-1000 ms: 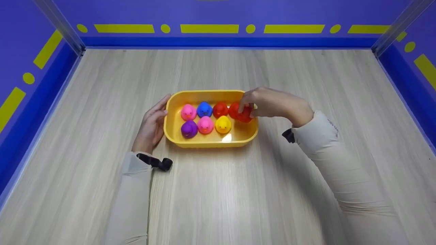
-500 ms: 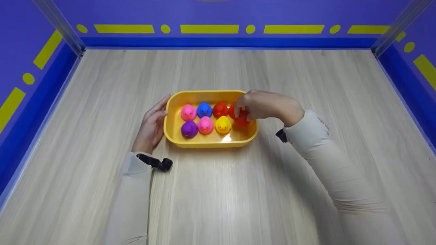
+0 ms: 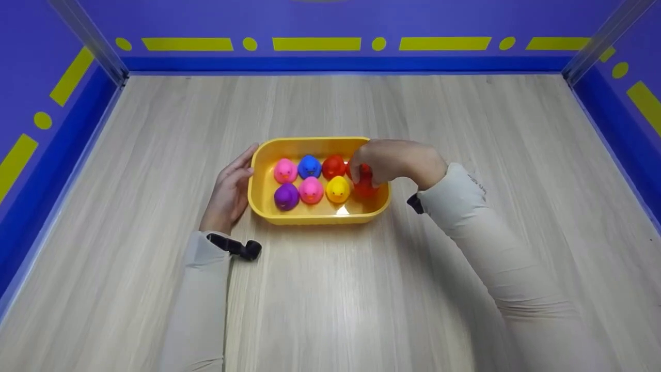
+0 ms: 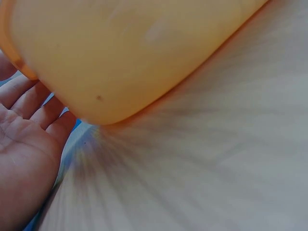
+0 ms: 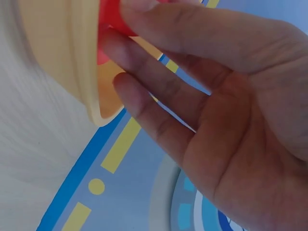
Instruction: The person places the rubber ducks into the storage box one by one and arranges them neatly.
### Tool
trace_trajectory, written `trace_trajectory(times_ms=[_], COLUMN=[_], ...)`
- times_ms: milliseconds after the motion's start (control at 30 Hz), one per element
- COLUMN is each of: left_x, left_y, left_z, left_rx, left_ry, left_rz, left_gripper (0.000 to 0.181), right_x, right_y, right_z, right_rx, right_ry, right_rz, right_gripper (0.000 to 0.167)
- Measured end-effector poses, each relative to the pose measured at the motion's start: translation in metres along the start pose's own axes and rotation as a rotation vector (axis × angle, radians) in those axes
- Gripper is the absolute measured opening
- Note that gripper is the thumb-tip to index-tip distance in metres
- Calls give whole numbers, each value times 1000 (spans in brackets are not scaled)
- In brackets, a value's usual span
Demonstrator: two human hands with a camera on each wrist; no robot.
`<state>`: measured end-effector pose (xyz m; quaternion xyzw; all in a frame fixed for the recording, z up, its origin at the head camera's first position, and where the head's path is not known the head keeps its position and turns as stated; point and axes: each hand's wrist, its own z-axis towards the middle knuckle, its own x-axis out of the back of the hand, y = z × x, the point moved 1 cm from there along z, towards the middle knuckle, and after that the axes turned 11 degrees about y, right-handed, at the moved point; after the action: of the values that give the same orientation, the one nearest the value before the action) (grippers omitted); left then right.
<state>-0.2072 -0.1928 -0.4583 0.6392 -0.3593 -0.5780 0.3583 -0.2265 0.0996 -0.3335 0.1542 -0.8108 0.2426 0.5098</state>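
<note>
A yellow plastic bin [image 3: 320,219] stands on the table with several rubber ducks inside. The back row has a pink duck [image 3: 285,170], a blue duck [image 3: 310,167] and a red duck [image 3: 334,167]; another red duck beside it is largely covered by my right hand. In front sit a purple duck [image 3: 286,196], a pink duck [image 3: 311,190] and a yellow duck [image 3: 338,189]. My right hand [image 3: 395,160] reaches over the right rim and pinches a red rubber duck [image 3: 365,186] low inside. With fairly straight fingers, my left hand [image 3: 232,191] touches the bin's left end from outside.
Wood-grain table [image 3: 330,289] surrounds the bin. A blue back wall [image 3: 330,26] with yellow marks rises behind, and side walls [image 3: 31,103] stand at left and right. Each wrist wears a black strap device [image 3: 242,249].
My right hand has moved left and lower into the bin with the red rubber duck, which now sits beside the yellow one. My left hand and the bin have stayed in place.
</note>
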Motion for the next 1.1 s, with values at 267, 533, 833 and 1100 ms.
trace_trajectory(times_ms=[267,533,833,1100], left_x=[0,-1,-1,0], left_y=[0,0,0,-1], left_z=[0,0,0,0], left_rx=[8,6,7,3], left_ry=[-3,-4,3,5], left_rz=[-3,-7,-7,-11], left_gripper=[56,56,56,55], right_x=[-1,-3,-5,-7], right_y=[-3,-5,-5,-6], right_z=[7,12,16,17], right_rx=[-18,-29,-51,-81], right_ry=[-52,-67,-73,-95], right_rz=[7,2,-8,3], right_gripper=[38,35,33,32])
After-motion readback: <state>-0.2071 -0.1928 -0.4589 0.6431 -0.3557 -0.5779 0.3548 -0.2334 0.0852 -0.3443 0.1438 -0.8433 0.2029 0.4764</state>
